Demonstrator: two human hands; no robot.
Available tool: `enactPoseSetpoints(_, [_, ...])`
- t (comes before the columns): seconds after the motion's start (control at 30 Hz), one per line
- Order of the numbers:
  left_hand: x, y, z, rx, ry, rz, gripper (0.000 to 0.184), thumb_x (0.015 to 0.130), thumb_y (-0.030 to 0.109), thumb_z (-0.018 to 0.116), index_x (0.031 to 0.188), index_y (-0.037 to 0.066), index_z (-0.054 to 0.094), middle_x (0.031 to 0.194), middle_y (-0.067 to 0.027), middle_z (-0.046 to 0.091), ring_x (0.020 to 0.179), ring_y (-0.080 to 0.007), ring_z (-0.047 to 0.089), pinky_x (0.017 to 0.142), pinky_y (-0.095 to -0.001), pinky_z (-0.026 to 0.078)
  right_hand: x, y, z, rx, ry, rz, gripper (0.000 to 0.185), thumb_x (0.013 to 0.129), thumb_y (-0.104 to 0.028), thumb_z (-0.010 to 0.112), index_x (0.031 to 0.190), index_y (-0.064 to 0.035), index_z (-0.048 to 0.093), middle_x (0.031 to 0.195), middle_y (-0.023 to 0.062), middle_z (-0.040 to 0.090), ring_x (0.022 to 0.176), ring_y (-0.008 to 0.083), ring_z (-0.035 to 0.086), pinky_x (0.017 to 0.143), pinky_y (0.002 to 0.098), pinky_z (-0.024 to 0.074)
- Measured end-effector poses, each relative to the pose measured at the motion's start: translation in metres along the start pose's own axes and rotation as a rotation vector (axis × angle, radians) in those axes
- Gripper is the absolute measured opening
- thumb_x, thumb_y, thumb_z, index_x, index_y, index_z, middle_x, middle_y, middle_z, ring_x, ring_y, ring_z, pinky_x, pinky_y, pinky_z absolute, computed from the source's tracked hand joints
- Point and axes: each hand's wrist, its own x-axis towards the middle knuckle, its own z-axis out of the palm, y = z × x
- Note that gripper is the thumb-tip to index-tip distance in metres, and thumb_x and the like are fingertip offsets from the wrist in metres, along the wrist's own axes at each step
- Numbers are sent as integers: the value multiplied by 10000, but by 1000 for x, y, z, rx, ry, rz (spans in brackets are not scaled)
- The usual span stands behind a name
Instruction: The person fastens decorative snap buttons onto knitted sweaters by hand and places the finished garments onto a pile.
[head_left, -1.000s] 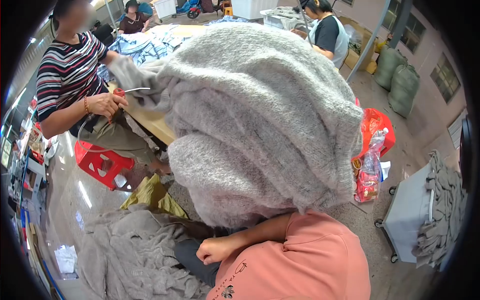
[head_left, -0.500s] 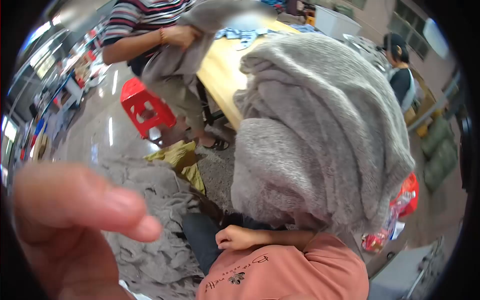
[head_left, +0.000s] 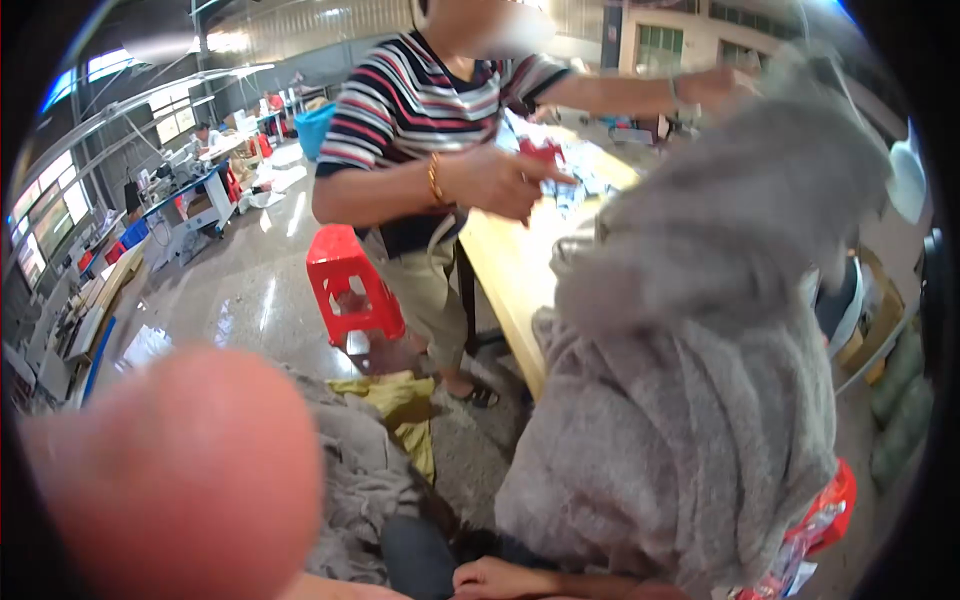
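My left hand (head_left: 190, 480) is very close to the camera at lower left, a blurred, rounded finger or thumb tip. Its other fingers cannot be made out, nor whether it holds anything. Low in the view, my right hand (head_left: 490, 578) rests by my dark trouser leg (head_left: 418, 555), fingers curled in, with nothing visible in them. Grey plush cloth (head_left: 340, 480) lies heaped beyond my left hand. In front of my right hand rises a tall pile of grey plush cloth (head_left: 660, 440). Another grey plush piece (head_left: 730, 210), smeared by motion, is above that pile.
A co-worker in a striped top (head_left: 410, 120) stands across, one arm stretched over the cloth, a small red object (head_left: 542, 152) at the other hand. Between us are a wooden table (head_left: 505, 280), a red stool (head_left: 350, 285) and a yellow bag (head_left: 400, 410) on the floor.
My view has tipped upward. The co-worker's grey plush piece has swung right, over the pile. My left hand's tip looms larger; my right hand stays low with curled fingers.
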Motion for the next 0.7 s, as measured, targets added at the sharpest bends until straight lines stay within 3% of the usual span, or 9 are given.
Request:
enactPoseSetpoints(0.1, [3, 2, -3, 48, 110, 31, 613, 813, 378, 535, 1165, -96, 372, 1019, -236, 535, 685, -183, 535, 710, -283, 437, 5, 12, 4, 23, 42, -67, 158, 789, -141, 542, 744, 10, 537, 637, 104, 543, 591, 158, 513, 564, 295, 410])
enactPoseSetpoints(0.23, [11, 16, -15, 205, 373, 203, 591, 824, 384, 515, 1145, -100, 403, 1038, -236, 530, 667, -168, 527, 697, -270, 433, 4, 12, 4, -48, -25, 41, 107, 790, -103, 538, 775, 0, 563, 685, 60, 562, 657, 116, 524, 618, 262, 430])
enactPoseSetpoints(0.3, [15, 25, -20, 290, 502, 269, 583, 829, 387, 505, 1136, -101, 419, 1047, -236, 527, 658, -161, 524, 690, -263, 431, 5, 9, 4, -134, -17, -44, 94, 769, -88, 551, 741, 3, 552, 688, 73, 566, 651, 124, 528, 595, 275, 429])
enactPoseSetpoints(0.4, [23, 33, -23, 358, 585, 290, 572, 837, 391, 490, 1121, -103, 442, 1061, -236, 523, 645, -150, 518, 681, -253, 428, 3, -16, 0, -21, -20, 145, 121, 773, -112, 551, 745, 5, 550, 647, 97, 549, 582, 143, 510, 557, 287, 415])
enactPoseSetpoints(0.43, [22, 34, -21, 372, 592, 292, 570, 840, 393, 485, 1116, -104, 450, 1066, -236, 522, 641, -146, 516, 678, -250, 427, 2, -3, 5, -15, 6, 35, 131, 758, -118, 555, 734, 11, 552, 638, 116, 554, 567, 168, 516, 542, 305, 413])
enactPoseSetpoints(0.47, [18, 33, -17, 365, 589, 298, 567, 843, 394, 480, 1111, -105, 457, 1070, -236, 521, 636, -143, 514, 675, -247, 426, 3, 13, 7, -39, 38, -83, 141, 743, -123, 560, 723, 16, 554, 630, 134, 558, 552, 193, 522, 527, 323, 411])
enactPoseSetpoints(0.57, [-3, 17, -16, 325, 336, 258, 498, 815, 335, 540, 1074, -86, 487, 1026, -211, 550, 636, -160, 542, 641, -259, 447, 2, 2, 2, -11, 29, -11, 150, 757, -119, 550, 729, 28, 551, 610, 121, 544, 570, 161, 505, 546, 311, 400])
enactPoseSetpoints(0.63, [-3, 0, -13, 578, -8, 372, 401, 741, 188, 618, 1037, -59, 508, 950, -198, 578, 625, -195, 570, 586, -285, 466, 0, -2, 0, 6, 19, -15, 137, 771, -108, 542, 736, 25, 540, 607, 96, 527, 574, 138, 484, 545, 295, 390])
enactPoseSetpoints(0.7, [-4, -24, 7, 522, -52, 417, 353, 666, 80, 640, 984, -31, 534, 881, -182, 593, 603, -215, 589, 549, -302, 472, -2, -2, 0, 20, 1, -34, 120, 797, -96, 531, 746, 13, 522, 610, 58, 500, 577, 106, 450, 542, 273, 376])
